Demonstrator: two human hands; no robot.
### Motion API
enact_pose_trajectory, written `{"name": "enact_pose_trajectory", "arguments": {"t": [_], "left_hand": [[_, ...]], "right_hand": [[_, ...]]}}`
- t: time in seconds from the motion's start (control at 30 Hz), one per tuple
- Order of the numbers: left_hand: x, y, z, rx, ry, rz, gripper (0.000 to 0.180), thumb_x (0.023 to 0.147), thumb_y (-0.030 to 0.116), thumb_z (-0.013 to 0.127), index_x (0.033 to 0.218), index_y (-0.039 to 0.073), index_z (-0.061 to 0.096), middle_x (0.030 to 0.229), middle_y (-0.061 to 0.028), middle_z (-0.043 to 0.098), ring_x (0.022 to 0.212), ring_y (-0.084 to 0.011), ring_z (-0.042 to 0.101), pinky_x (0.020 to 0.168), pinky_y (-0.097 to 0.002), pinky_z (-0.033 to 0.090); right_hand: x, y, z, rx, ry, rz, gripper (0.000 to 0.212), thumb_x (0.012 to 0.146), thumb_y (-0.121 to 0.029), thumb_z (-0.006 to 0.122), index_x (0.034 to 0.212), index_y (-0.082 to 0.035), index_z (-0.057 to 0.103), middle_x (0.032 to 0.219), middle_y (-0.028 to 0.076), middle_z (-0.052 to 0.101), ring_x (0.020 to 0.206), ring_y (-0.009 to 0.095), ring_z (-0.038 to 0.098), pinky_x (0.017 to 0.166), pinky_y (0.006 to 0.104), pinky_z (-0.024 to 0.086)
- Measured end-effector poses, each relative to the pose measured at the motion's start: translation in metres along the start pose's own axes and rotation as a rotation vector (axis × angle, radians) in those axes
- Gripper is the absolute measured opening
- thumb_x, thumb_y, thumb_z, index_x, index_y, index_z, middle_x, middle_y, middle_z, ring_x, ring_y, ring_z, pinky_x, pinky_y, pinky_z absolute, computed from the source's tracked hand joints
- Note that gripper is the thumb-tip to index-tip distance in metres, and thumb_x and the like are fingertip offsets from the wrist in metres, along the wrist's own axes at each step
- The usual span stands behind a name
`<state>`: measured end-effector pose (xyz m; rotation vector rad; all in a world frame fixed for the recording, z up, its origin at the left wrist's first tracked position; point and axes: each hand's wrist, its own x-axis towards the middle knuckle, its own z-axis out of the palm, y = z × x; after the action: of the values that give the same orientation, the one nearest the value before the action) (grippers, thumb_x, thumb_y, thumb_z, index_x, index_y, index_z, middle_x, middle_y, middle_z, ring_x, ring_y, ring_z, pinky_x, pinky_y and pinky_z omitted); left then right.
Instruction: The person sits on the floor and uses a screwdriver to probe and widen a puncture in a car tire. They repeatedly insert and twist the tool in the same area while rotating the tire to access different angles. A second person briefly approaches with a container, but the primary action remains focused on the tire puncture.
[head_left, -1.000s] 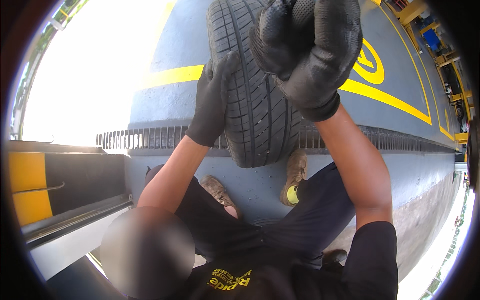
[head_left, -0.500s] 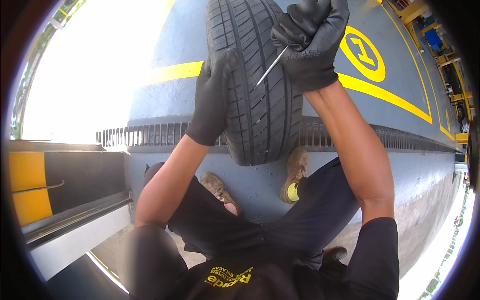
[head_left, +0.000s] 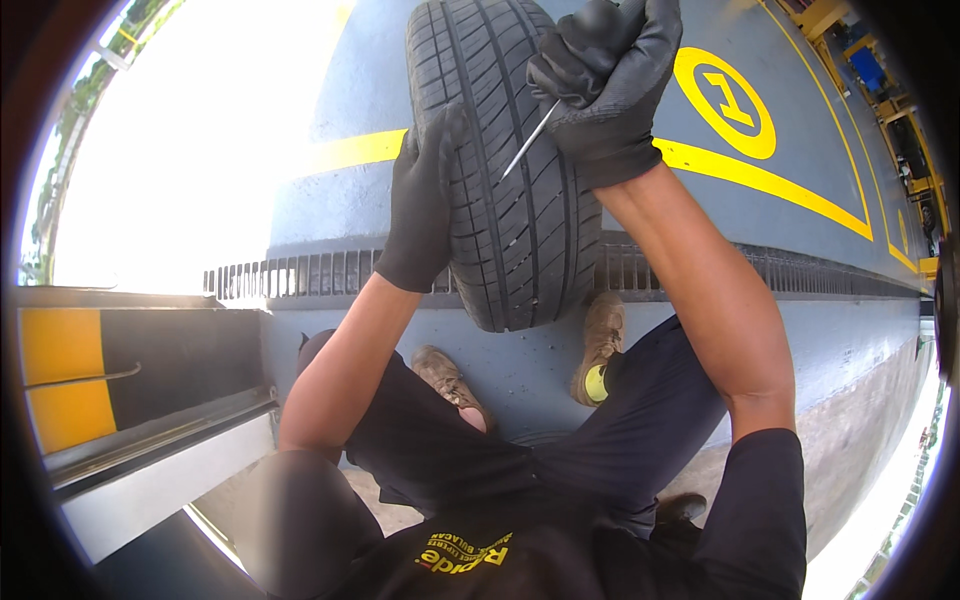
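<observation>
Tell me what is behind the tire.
Dark grating shows on both sides of the tire, with grey-blue floor around; whatever the tire covers cannot be seen.

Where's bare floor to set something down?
Floor between the shoes, below the tire. Also right of the right forearm, between yellow line and grate; another left of the left hand. Crowded: the tire, with left hand on its left edge, right hand and rod over its right.
</observation>
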<state>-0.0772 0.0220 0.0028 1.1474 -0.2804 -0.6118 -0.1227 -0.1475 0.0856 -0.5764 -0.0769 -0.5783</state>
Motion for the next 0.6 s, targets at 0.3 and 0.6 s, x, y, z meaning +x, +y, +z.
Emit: {"name": "enact_pose_trajectory", "arguments": {"t": [0.3, 0.6], "left_hand": [[0.0, 0.003, -0.001, 0.154, -0.076, 0.068, 0.055, 0.111, 0.038, 0.042, 0.151, -0.001, 0.044, 0.147, -0.0138, 0.053, 0.133, -0.0218, 0.055, 0.112, -0.035, 0.045], [0.005, 0.005, -0.006, 0.143, -0.109, 0.177, 0.055, 0.105, 0.039, 0.059, 0.139, -0.005, 0.054, 0.125, -0.0149, 0.064, 0.114, -0.0194, 0.065, 0.096, -0.0328, 0.055]], "right_hand": [[0.004, -0.006, -0.011, 0.056, -0.108, 0.078, 0.065, 0.1, -0.07, 0.046, 0.062, -0.018, 0.051, 0.044, -0.005, 0.024, 0.033, 0.012, 0.022, 0.034, 0.0286, 0.02], [-0.007, -0.013, 0.027, -0.227, -0.019, -0.231, 0.06, 0.106, -0.06, 0.044, 0.066, -0.016, 0.046, 0.051, -0.004, 0.031, 0.035, 0.011, 0.021, 0.035, 0.0275, 0.02]]}}
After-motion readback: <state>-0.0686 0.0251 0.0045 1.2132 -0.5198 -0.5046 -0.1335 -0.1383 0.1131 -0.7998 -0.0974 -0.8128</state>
